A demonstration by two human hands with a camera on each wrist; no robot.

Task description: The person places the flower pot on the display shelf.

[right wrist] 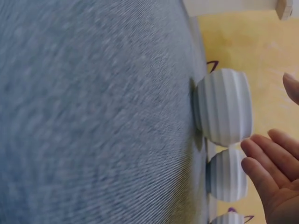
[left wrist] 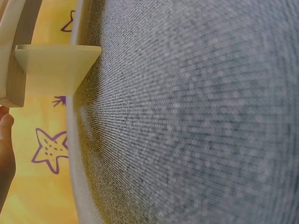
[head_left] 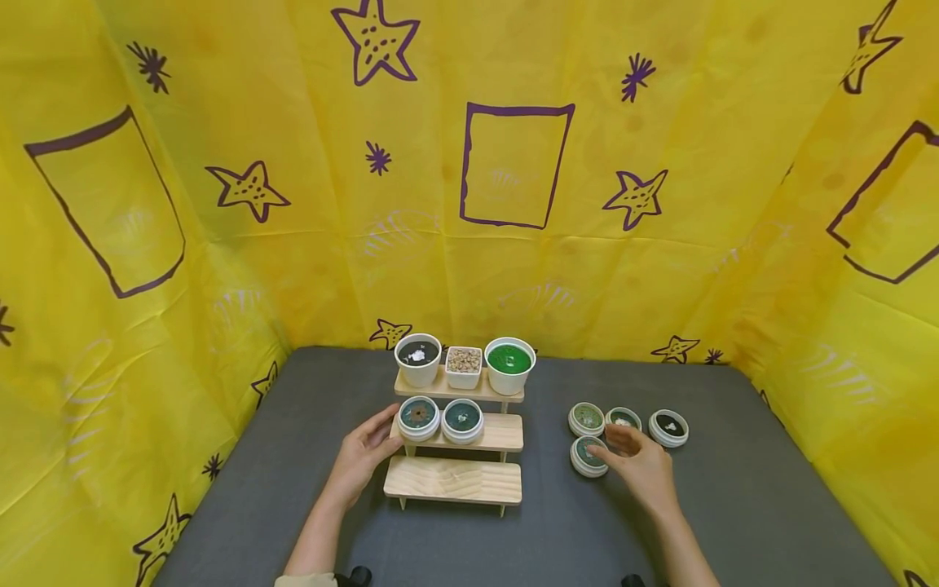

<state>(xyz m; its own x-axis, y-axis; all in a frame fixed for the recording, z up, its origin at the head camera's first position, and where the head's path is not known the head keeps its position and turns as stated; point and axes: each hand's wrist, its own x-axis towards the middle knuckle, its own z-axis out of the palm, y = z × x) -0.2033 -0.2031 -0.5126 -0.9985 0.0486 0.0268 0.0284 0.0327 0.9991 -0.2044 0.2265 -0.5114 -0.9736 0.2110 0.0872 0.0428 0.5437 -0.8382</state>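
My left hand (head_left: 362, 455) is at the left end of a three-step wooden stand (head_left: 452, 481), its fingertips right by a ribbed white pot with teal filling and a brown centre (head_left: 418, 417). In the left wrist view a fingertip (left wrist: 5, 126) shows below the stand's edge. Beside that pot on the middle step is a second teal-filled pot (head_left: 462, 420). On the right, my right hand (head_left: 645, 471) reaches over the nearest white pot with teal filling (head_left: 588, 458). Its thumb and fingers are spread apart; in the right wrist view the fingers (right wrist: 268, 163) look straight, close to the ribbed pots.
On the top step stand a white cup with dark filling (head_left: 419, 360), a square cup of pebbles (head_left: 464, 367) and a cup with green filling (head_left: 509, 367). Near my right hand are a light-green pot (head_left: 587, 418), a dark-green pot (head_left: 623, 419) and a black-filled pot (head_left: 668, 428). Yellow cloth (head_left: 513, 277) surrounds the grey table (head_left: 330, 383).
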